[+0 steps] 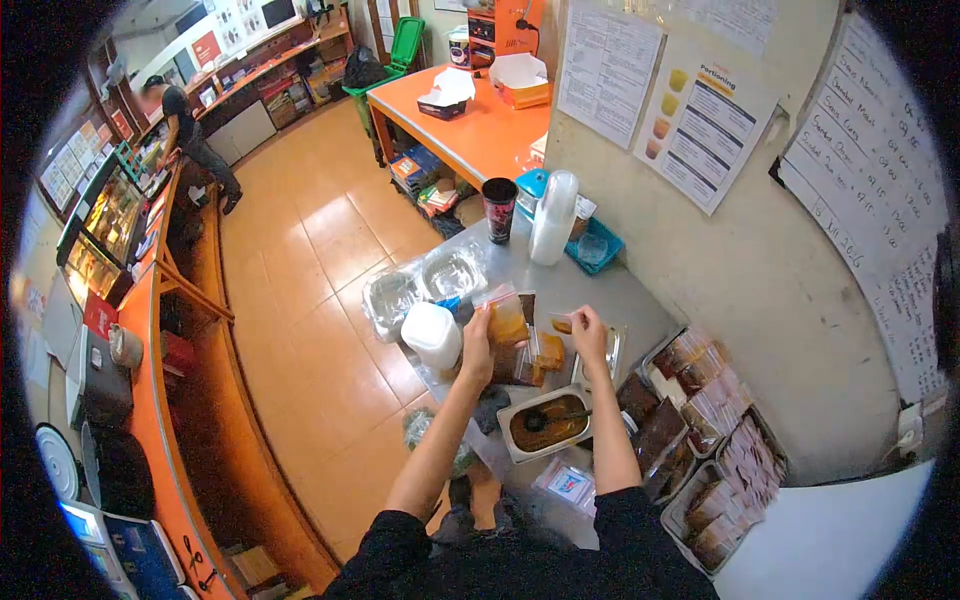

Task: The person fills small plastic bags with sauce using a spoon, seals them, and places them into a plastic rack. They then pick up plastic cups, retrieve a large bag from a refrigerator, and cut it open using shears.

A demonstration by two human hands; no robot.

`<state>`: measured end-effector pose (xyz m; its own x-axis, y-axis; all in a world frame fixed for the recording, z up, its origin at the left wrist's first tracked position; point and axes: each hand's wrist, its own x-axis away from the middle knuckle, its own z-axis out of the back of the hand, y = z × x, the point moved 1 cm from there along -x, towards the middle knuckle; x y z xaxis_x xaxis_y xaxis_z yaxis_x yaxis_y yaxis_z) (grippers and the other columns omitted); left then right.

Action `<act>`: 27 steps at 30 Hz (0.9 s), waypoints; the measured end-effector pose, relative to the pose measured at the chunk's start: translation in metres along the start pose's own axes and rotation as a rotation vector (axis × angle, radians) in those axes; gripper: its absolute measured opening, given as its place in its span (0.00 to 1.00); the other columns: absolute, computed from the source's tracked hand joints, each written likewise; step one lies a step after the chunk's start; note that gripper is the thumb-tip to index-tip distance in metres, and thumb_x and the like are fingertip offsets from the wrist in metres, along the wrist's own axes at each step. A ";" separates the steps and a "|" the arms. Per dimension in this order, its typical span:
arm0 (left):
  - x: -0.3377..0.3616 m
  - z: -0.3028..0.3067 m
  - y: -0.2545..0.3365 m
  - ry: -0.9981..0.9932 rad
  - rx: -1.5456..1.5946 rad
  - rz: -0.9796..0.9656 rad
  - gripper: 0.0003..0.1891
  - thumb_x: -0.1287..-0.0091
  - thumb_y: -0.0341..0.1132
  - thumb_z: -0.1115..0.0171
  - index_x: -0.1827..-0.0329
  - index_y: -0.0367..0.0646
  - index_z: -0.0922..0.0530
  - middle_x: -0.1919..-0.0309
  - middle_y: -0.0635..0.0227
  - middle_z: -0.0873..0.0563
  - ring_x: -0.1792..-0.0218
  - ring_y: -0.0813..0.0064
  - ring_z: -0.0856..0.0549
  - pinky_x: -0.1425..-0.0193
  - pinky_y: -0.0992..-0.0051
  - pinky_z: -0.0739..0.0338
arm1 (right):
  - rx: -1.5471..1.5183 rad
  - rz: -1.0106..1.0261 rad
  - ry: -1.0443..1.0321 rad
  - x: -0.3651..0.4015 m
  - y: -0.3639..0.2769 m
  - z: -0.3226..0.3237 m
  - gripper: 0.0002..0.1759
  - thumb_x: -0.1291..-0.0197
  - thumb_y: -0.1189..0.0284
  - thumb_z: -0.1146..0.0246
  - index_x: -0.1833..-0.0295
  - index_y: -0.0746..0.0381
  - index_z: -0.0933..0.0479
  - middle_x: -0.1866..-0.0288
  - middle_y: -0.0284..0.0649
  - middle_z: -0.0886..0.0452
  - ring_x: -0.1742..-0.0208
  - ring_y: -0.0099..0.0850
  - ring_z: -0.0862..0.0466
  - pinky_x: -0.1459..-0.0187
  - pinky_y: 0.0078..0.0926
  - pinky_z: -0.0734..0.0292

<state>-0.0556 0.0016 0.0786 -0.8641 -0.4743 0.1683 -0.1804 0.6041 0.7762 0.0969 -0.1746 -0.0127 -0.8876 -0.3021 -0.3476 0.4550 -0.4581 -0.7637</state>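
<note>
- Metal table (640, 305) stands against a pale wall (690, 250); orange tiled floor (290, 350) extends on the opposite side.
- Left hand (478, 348): fingers closed on a clear bag (507, 314) with yellow-orange contents, raised above the table.
- Right hand (591, 338): thumb and fingertips pinched together at the edge of a small bag (562, 325), orange inside, just beside the clear bag.
- Below and between the hands: filled bags (548, 352) lying flat on the table.
- Nearer the wearer: steel container (507, 436) of brown sauce (566, 431), with a black ladle (537, 417) resting in it.
- Beside the left hand: white container (432, 336).
- Along the wall, at right: packed bags (748, 460) arranged in trays.
- Far end of table: dark cup (499, 212), upright.
- Background, upper left: another person (180, 122) at a counter.
</note>
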 end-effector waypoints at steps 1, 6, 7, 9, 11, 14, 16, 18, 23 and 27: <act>-0.006 0.007 -0.008 -0.017 -0.001 -0.016 0.22 0.23 0.47 0.52 0.39 0.38 0.27 0.49 0.66 0.20 0.52 0.72 0.18 0.53 0.69 0.16 | -0.259 -0.046 -0.033 0.000 -0.022 0.016 0.09 0.34 0.69 0.41 0.63 0.65 0.25 0.67 0.45 0.16 0.65 0.35 0.14 0.62 0.29 0.21; -0.004 -0.003 -0.011 -0.083 -0.014 0.000 0.22 0.24 0.49 0.52 0.41 0.40 0.27 0.52 0.61 0.18 0.56 0.66 0.15 0.61 0.67 0.14 | -0.692 -0.132 -0.189 0.005 -0.128 0.058 0.08 0.29 0.71 0.43 0.61 0.64 0.28 0.71 0.31 0.21 0.69 0.18 0.21 0.64 0.20 0.26; 0.002 -0.012 -0.007 -0.075 -0.064 -0.029 0.22 0.24 0.49 0.53 0.42 0.40 0.26 0.54 0.61 0.18 0.57 0.68 0.15 0.61 0.70 0.16 | -0.691 -0.134 -0.179 0.007 -0.141 0.052 0.08 0.29 0.71 0.43 0.61 0.64 0.28 0.71 0.31 0.21 0.69 0.18 0.21 0.64 0.20 0.26; 0.004 -0.015 -0.011 -0.078 -0.118 -0.054 0.21 0.24 0.49 0.53 0.42 0.40 0.26 0.55 0.62 0.18 0.58 0.69 0.15 0.60 0.73 0.17 | -0.505 -0.026 -0.091 0.013 -0.163 0.038 0.09 0.31 0.70 0.40 0.62 0.64 0.26 0.73 0.32 0.20 0.73 0.18 0.22 0.70 0.21 0.27; 0.000 0.000 -0.028 -0.117 -0.297 -0.027 0.22 0.23 0.49 0.54 0.42 0.39 0.25 0.55 0.64 0.17 0.55 0.74 0.16 0.55 0.76 0.21 | -0.422 -0.011 0.013 0.018 -0.171 0.023 0.09 0.32 0.69 0.38 0.62 0.64 0.26 0.75 0.33 0.20 0.76 0.19 0.22 0.73 0.22 0.28; 0.011 -0.010 -0.025 -0.129 -0.098 -0.028 0.23 0.23 0.49 0.53 0.42 0.39 0.24 0.56 0.68 0.16 0.58 0.77 0.17 0.54 0.77 0.23 | -0.258 0.036 0.193 0.020 -0.180 0.018 0.11 0.35 0.68 0.35 0.60 0.65 0.25 0.79 0.40 0.20 0.80 0.24 0.21 0.78 0.27 0.30; 0.021 -0.029 -0.014 -0.084 0.063 0.023 0.22 0.24 0.49 0.52 0.43 0.39 0.24 0.57 0.69 0.16 0.59 0.79 0.17 0.55 0.78 0.23 | -0.215 0.055 0.211 0.022 -0.190 0.024 0.10 0.35 0.68 0.36 0.60 0.64 0.25 0.79 0.45 0.20 0.81 0.32 0.19 0.78 0.32 0.29; 0.022 -0.029 -0.014 -0.042 0.225 0.072 0.21 0.24 0.48 0.50 0.44 0.39 0.23 0.58 0.71 0.16 0.60 0.81 0.18 0.56 0.78 0.24 | -0.169 0.018 0.150 0.023 -0.194 0.027 0.10 0.35 0.68 0.37 0.58 0.64 0.26 0.74 0.47 0.18 0.74 0.43 0.17 0.73 0.38 0.26; 0.017 -0.017 -0.013 0.024 -0.258 -0.066 0.14 0.27 0.41 0.42 0.52 0.39 0.18 0.61 0.75 0.18 0.62 0.84 0.23 0.57 0.80 0.26 | -0.087 -0.051 0.068 0.016 -0.191 0.033 0.11 0.35 0.67 0.39 0.55 0.63 0.28 0.65 0.52 0.16 0.63 0.55 0.16 0.64 0.49 0.22; 0.009 -0.010 0.001 0.065 -0.004 -0.110 0.13 0.26 0.42 0.44 0.53 0.40 0.21 0.60 0.72 0.19 0.62 0.81 0.20 0.55 0.77 0.22 | 0.198 -0.188 -0.049 0.006 -0.092 0.016 0.14 0.40 0.67 0.36 0.53 0.64 0.24 0.60 0.55 0.18 0.53 0.52 0.17 0.56 0.49 0.22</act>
<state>-0.0586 -0.0088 0.0871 -0.8069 -0.5781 0.1212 -0.2700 0.5435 0.7948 0.0510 -0.1482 0.0643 -0.9554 -0.2345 -0.1794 0.2922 -0.6628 -0.6894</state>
